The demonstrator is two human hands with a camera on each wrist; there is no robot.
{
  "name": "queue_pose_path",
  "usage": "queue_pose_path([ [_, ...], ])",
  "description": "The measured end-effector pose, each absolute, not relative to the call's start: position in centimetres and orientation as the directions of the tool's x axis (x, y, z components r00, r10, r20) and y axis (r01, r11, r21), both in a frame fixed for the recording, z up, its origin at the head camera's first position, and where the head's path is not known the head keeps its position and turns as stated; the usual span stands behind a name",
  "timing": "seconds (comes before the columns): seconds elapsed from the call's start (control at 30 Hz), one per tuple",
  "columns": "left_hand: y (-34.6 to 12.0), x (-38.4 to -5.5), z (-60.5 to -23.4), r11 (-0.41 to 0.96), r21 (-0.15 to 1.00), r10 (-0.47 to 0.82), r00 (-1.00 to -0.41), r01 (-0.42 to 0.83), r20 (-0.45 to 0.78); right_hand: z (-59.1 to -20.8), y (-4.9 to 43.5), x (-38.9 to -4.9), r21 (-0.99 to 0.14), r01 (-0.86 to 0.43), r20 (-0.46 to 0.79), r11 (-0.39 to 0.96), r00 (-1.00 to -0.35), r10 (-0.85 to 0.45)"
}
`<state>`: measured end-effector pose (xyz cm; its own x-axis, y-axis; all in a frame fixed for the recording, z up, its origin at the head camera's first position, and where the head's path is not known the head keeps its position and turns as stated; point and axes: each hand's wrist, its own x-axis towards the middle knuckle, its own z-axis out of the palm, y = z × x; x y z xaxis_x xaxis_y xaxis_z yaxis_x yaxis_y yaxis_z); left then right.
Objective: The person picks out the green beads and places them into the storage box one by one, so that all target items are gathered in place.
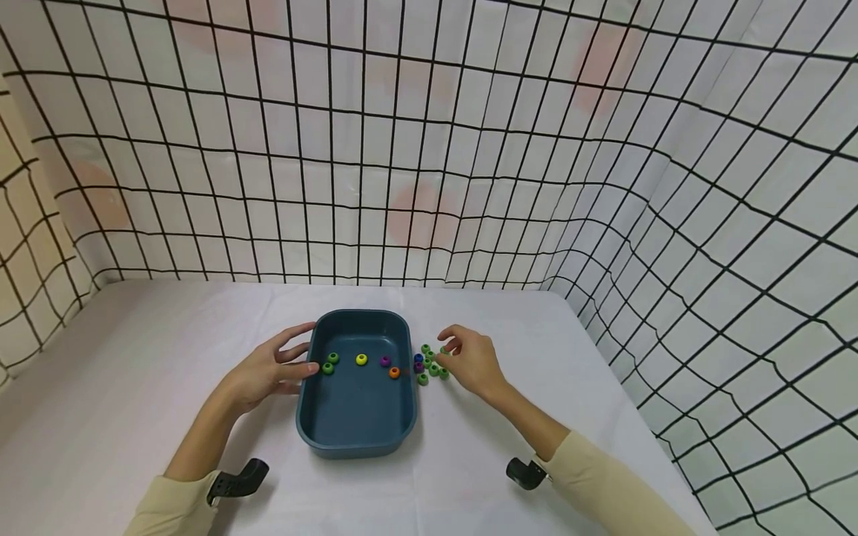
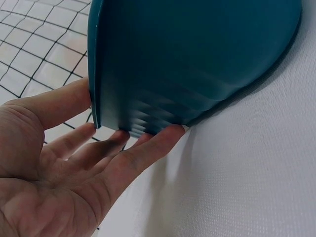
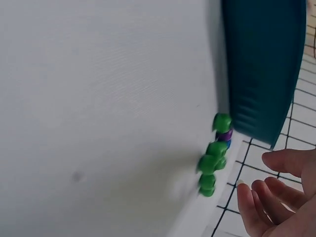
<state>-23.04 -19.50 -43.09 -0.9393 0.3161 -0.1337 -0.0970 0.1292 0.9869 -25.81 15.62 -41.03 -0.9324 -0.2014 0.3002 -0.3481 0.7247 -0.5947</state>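
Note:
A dark teal tray [image 1: 362, 409] stands on the white cloth, holding two green beads [image 1: 328, 368], a yellow bead [image 1: 361, 359], a purple bead [image 1: 385, 361] and an orange bead [image 1: 394, 373]. Against its left side rests my left hand [image 1: 271, 368], thumb at the rim and spread fingers along the outer wall. My right hand [image 1: 472, 361] hovers over a small pile right of the tray, thumb and fingers apart with nothing visible between them. That pile has several green beads [image 3: 210, 163], a blue bead [image 1: 418, 358] and a purple bead [image 1: 418, 367]; the hand partly covers it.
A black wire grid [image 1: 415, 141] backed by white sheeting rises behind the table and along both sides. White cloth [image 1: 482, 469] covers the tabletop. A black wrist mount [image 1: 237, 480] sits at each sleeve cuff.

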Motion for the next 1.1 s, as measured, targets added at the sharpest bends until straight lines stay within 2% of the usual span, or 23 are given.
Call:
queue_pose_path([
  [0.33,-19.5,-23.1,-43.2,0.121,0.987,0.310,-0.940,-0.110,-0.143,-43.3,16.7,-25.9,-0.577,-0.284,0.210,0.766,-0.958,-0.196],
  [0.83,-19.6,-23.2,-43.3,0.121,0.986,0.301,-0.943,-0.112,-0.144,-44.8,16.8,-25.8,-0.555,-0.323,0.235,0.766,-0.945,-0.228],
  [1.1,-19.7,-23.1,-43.4,0.136,0.985,0.295,-0.945,-0.106,-0.142,-44.9,16.8,-25.4,-0.520,-0.385,0.281,0.763,-0.920,-0.273],
])
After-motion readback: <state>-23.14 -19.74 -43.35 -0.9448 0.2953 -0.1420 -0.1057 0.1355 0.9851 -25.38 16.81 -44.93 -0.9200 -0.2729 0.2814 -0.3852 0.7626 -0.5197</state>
